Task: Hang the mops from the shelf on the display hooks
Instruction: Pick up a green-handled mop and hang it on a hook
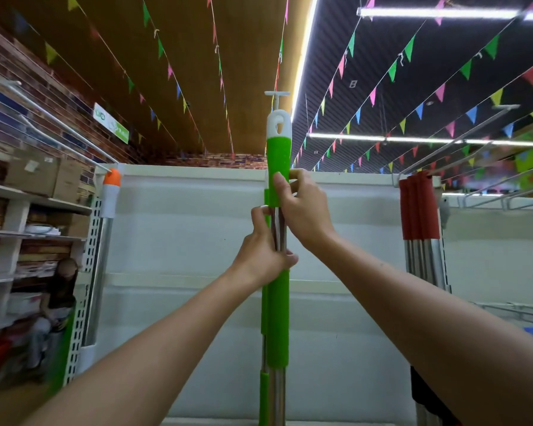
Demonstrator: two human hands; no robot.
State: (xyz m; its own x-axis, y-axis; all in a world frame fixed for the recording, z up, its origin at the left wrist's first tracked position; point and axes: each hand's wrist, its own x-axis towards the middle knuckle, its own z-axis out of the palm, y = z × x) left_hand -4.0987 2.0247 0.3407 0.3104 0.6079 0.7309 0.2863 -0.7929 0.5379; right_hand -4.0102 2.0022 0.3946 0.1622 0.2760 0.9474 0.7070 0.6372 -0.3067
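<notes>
I hold a green mop handle [278, 155] upright in front of the white display panel [197, 229]. Its white cap with a hanging hole sits just below a white display hook [277, 95]. My right hand [302, 204] pinches the lower end of the upper green grip. My left hand [263, 250] grips the steel pole between the two green sleeves. A second green-sleeved pole [264, 392] stands close behind the held one. An orange-capped mop [110, 195] hangs at the left, and several red-handled mops [417, 207] hang at the right.
Shelves with cardboard boxes [40, 176] line the left wall, and a person [59, 290] sits low beside them. Long metal hook rails [59, 121] jut out at upper left and upper right. Strings of coloured flags cross the ceiling.
</notes>
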